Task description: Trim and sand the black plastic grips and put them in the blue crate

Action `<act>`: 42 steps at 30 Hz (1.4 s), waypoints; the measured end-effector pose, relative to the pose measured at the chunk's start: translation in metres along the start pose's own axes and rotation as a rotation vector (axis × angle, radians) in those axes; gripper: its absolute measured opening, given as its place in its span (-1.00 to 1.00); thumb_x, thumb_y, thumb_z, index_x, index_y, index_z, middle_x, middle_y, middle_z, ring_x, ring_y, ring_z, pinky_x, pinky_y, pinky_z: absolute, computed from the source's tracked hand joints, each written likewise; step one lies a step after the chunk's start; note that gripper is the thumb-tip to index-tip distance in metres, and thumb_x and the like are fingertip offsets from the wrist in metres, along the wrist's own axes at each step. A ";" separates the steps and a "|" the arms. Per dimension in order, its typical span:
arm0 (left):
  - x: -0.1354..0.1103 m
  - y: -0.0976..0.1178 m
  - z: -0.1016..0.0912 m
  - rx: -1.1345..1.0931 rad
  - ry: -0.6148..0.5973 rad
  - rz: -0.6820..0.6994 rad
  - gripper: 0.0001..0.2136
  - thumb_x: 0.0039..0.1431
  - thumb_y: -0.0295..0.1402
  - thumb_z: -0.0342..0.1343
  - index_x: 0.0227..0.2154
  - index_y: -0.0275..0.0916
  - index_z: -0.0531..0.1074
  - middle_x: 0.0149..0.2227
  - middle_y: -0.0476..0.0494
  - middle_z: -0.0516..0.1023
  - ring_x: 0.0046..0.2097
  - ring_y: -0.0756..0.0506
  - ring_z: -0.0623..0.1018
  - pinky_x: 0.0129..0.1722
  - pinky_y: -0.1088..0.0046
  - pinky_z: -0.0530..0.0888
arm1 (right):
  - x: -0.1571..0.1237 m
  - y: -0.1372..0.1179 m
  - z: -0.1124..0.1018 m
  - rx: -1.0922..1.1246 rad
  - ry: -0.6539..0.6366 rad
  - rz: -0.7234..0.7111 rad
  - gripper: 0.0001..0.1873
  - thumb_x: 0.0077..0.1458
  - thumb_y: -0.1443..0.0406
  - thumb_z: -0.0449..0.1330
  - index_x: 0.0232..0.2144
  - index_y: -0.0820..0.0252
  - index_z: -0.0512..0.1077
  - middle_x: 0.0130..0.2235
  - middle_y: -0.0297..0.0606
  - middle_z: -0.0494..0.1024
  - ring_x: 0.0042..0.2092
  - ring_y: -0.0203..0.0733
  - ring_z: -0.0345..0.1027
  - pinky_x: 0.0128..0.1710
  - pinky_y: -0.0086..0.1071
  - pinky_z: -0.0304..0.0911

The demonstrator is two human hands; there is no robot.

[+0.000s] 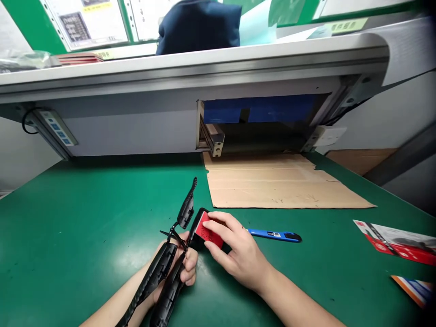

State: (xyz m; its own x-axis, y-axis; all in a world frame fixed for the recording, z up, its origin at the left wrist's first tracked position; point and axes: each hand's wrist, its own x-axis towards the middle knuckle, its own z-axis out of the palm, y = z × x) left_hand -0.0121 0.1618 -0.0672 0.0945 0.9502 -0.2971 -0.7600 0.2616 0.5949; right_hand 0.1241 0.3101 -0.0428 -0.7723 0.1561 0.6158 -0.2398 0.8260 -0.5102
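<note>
Left hand (189,265) curled shut around our black moulded plastic strap (160,272), right hand (235,252) pinching a red card (206,231) against it, a job calling for a steady hold, blue utility knife (274,235) just right, cardboard sheet (275,181) farther off on the green mat (68,218).

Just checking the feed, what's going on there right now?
A person's left hand grips a black ribbed plastic item, while the right hand holds a red card against its dark end. A blue utility knife lies beside the right hand on the green work surface, with a cardboard sheet beyond.
</note>
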 end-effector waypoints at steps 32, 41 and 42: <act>-0.004 -0.009 0.002 0.009 0.008 -0.001 -0.44 0.26 -0.06 -0.13 -0.78 -0.29 0.28 -0.79 0.02 0.11 -0.74 0.05 0.18 -0.64 0.47 0.15 | 0.002 -0.014 0.004 0.020 -0.023 -0.015 -0.66 0.11 0.44 0.14 -0.05 0.14 0.40 -0.03 -0.14 0.39 -0.06 -0.11 0.27 -0.08 -0.21 0.31; -0.004 -0.004 0.003 0.003 0.006 0.066 -0.57 0.28 -0.05 -0.10 -0.41 -0.26 0.52 -0.73 0.08 0.18 -0.75 0.05 0.13 -0.68 0.49 0.11 | 0.003 0.008 -0.008 0.226 0.124 0.239 -0.74 0.19 0.36 0.08 -0.07 0.14 0.40 -0.03 -0.16 0.41 0.01 -0.11 0.29 0.03 -0.20 0.26; -0.004 -0.004 0.003 0.011 0.004 0.061 -0.53 0.28 -0.04 -0.12 -0.48 -0.28 0.51 -0.75 0.07 0.17 -0.75 0.05 0.13 -0.68 0.49 0.10 | 0.002 0.007 -0.007 0.273 0.112 0.214 -0.73 0.21 0.35 0.06 -0.05 0.14 0.39 -0.02 -0.17 0.41 0.02 -0.12 0.29 0.04 -0.21 0.26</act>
State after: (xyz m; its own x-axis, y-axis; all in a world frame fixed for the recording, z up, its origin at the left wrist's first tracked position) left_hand -0.0069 0.1579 -0.0662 0.0454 0.9636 -0.2633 -0.7574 0.2051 0.6199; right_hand 0.1253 0.3200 -0.0405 -0.7562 0.3808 0.5321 -0.2397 0.5954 -0.7668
